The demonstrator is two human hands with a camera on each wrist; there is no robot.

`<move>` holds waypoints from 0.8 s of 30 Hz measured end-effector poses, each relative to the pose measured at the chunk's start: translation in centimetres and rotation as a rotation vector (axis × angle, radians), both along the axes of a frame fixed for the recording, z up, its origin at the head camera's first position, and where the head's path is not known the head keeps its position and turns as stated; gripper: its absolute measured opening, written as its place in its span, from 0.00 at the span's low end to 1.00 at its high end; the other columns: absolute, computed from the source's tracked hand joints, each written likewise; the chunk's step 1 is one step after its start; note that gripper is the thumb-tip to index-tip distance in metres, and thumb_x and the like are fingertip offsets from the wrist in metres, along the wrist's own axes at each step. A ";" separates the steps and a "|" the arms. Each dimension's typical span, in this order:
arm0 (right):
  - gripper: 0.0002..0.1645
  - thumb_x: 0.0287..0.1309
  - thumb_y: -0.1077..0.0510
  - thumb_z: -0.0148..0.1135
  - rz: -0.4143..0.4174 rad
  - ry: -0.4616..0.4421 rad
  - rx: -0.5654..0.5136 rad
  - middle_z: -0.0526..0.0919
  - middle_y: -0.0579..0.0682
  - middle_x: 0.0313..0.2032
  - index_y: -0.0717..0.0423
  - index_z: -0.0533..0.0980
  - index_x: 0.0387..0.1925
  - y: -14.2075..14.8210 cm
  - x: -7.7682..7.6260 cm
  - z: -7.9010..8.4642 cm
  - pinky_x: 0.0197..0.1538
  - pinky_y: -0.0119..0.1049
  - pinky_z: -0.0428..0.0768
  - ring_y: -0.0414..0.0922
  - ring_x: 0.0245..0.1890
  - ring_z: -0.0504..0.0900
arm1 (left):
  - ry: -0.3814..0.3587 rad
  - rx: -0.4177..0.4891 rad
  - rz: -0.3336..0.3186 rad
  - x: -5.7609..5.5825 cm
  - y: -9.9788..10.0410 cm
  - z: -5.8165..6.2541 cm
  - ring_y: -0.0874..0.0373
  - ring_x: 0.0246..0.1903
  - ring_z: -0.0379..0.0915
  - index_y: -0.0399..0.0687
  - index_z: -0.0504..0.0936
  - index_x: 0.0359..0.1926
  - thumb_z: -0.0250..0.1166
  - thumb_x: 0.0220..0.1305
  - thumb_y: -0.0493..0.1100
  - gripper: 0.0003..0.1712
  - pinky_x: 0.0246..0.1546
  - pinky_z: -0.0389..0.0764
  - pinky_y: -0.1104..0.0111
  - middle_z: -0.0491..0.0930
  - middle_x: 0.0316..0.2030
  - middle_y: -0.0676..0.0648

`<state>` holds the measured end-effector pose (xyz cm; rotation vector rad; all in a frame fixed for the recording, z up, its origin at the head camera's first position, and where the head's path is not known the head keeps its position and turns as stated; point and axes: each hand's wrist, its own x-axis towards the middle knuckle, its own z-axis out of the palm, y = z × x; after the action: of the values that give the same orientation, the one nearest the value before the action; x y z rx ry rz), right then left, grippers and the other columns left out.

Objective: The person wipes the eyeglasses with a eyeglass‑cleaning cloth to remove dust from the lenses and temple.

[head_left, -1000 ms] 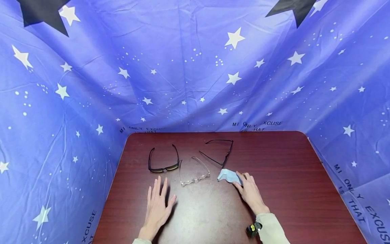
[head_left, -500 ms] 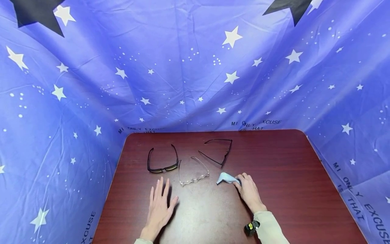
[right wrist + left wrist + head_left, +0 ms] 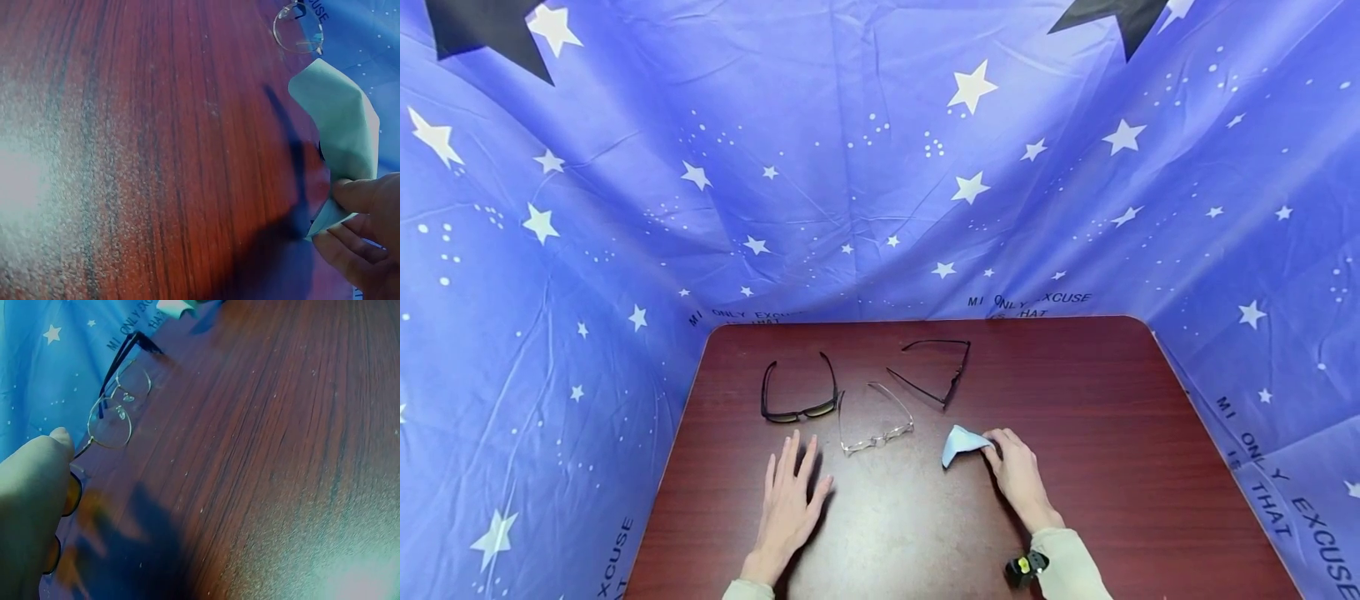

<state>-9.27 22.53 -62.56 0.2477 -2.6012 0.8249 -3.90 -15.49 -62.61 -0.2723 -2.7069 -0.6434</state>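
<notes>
L hand [image 3: 785, 510], fingers spread, nothing held, is nr sunglasses [image 3: 818, 409]; a fwd slip might knock them into wire-framed glasses [image 3: 877, 442]. Black glasses [image 3: 954, 383] lie beyond blue cloth [image 3: 961, 443], pinched at one end by R hand [image 3: 1017, 477] over counter [image 3: 1112, 417]; loose end could snag.

Sunglasses [image 3: 818, 410] left of cloth [image 3: 960, 444]

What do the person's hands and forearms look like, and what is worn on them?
The left hand and the right hand wear no gloves. The left sleeve and right sleeve are pale beige-green; only a little of the left one shows. Beside the right wrist sits a small black device with a yellow mark.
</notes>
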 end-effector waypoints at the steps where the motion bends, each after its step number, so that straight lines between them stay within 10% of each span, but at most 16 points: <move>1: 0.13 0.49 0.74 0.73 -0.003 0.007 -0.004 0.83 0.52 0.31 0.59 0.81 0.35 0.1 0.0 0.0 0.33 0.51 0.79 0.50 0.30 0.82 | 0.004 -0.003 -0.001 -0.1 -0.1 0.0 0.35 0.74 0.58 0.44 0.68 0.75 0.66 0.67 0.52 0.40 0.69 0.57 0.36 0.61 0.75 0.33; 24: 0.18 0.52 0.74 0.72 0.032 0.000 -0.029 0.86 0.48 0.37 0.53 0.84 0.42 0.7 1.6 0.8 0.39 0.52 0.82 0.50 0.39 0.86 | -0.049 -0.026 0.076 -4.2 -4.3 1.1 0.35 0.74 0.54 0.33 0.56 0.78 0.65 0.69 0.49 0.46 0.72 0.57 0.40 0.58 0.76 0.31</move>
<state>-7.72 23.27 -61.72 0.2815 -2.5892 0.8730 -8.05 -19.78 -61.50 -0.1612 -2.7591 -0.6014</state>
